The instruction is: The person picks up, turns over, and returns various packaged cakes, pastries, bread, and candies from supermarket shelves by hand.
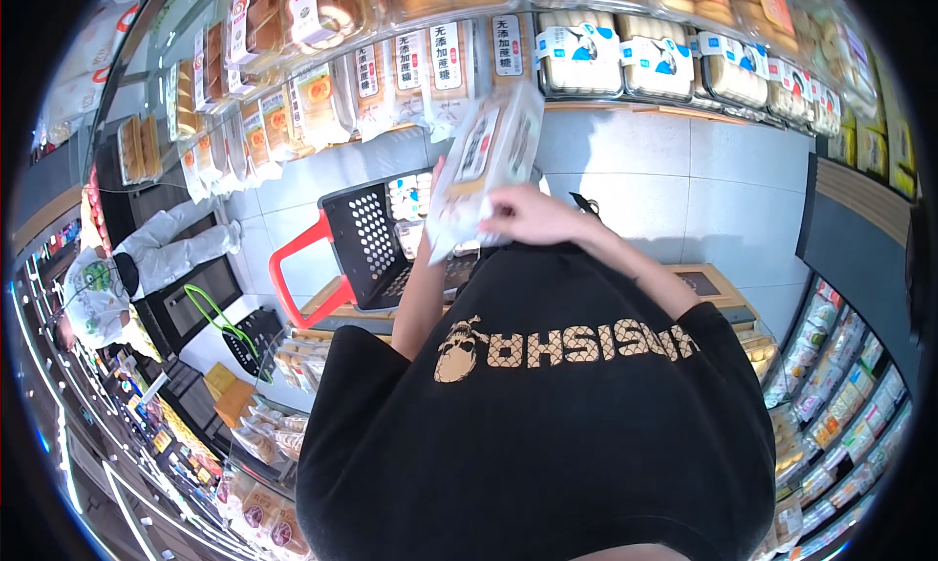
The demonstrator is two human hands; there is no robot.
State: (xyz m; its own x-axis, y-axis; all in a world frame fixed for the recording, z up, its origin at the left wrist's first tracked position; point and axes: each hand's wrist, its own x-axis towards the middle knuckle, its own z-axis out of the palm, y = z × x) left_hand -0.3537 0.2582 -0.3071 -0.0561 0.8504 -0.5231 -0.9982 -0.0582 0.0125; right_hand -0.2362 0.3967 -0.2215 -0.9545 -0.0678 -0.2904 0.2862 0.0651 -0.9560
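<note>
A loaf of packaged bread (pixel 506 139) in a clear plastic bag with a white label bearing writing is held up before my chest, tilted. My right hand (pixel 533 215) pinches the crumpled near end of the bag. At the bag's left side is my left hand (pixel 438 171), mostly hidden behind it, with only some fingers showing. Below and left of the bag stands a black perforated shopping basket (pixel 370 242) with a red handle (pixel 282 271). Inside the basket lie packs with blue and white labels (pixel 410 194), partly covered by my left arm and the bread.
A display shelf ahead holds similar bagged loaves (pixel 447 70), trays of white buns (pixel 582 55) and boxed rolls (pixel 322 11). At left a person (pixel 95 290) stands near another black basket (pixel 253 341) with a green handle. Stocked shelves (pixel 843 392) line the right; grey floor tiles (pixel 637 143) lie between.
</note>
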